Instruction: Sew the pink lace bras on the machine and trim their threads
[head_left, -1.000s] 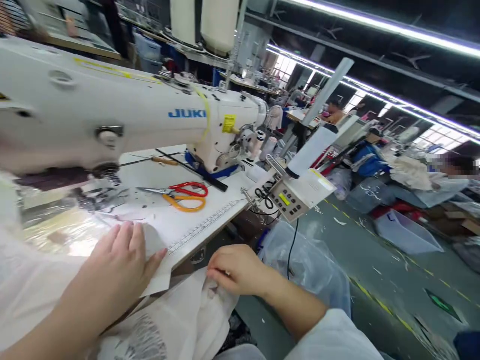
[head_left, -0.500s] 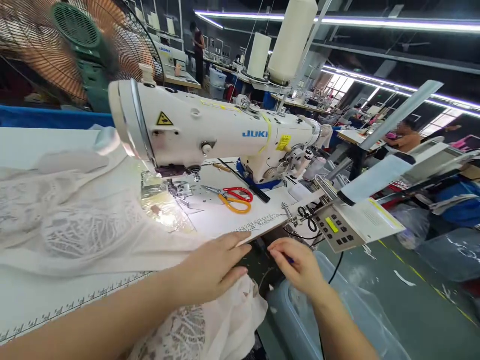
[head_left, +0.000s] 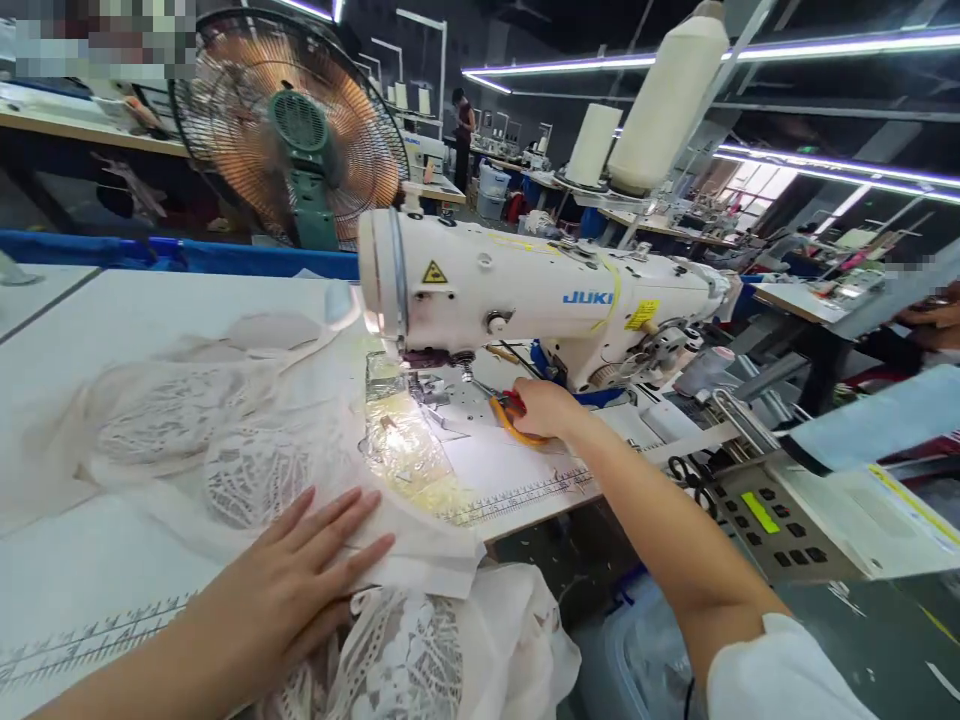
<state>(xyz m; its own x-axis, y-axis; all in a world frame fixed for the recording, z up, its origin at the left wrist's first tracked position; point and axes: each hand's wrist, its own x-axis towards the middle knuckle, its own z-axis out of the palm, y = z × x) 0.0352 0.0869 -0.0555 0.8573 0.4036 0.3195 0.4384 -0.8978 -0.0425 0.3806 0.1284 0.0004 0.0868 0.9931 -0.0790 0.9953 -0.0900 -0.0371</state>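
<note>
My left hand point(head_left: 300, 580) lies flat with fingers spread on the white lace fabric point(head_left: 225, 470) at the table's front edge. My right hand point(head_left: 544, 408) reaches across the table and closes on the orange-and-red scissors point(head_left: 510, 415) lying just right of the needle area. The white JUKI sewing machine point(head_left: 540, 295) stands behind both hands, its lamp lighting a shiny clear sheet point(head_left: 397, 440) under the presser foot. Part of the fabric hangs off the table edge toward my lap.
A control panel point(head_left: 765, 515) with buttons juts out at the right of the white table point(head_left: 112, 320). A large fan point(head_left: 300, 130) stands behind, thread cones point(head_left: 667, 100) above the machine. Other workstations and a person stand far back.
The view swung left. My right hand rose from the table edge to the scissors. My left hand slid left and spread flat on the fabric.
</note>
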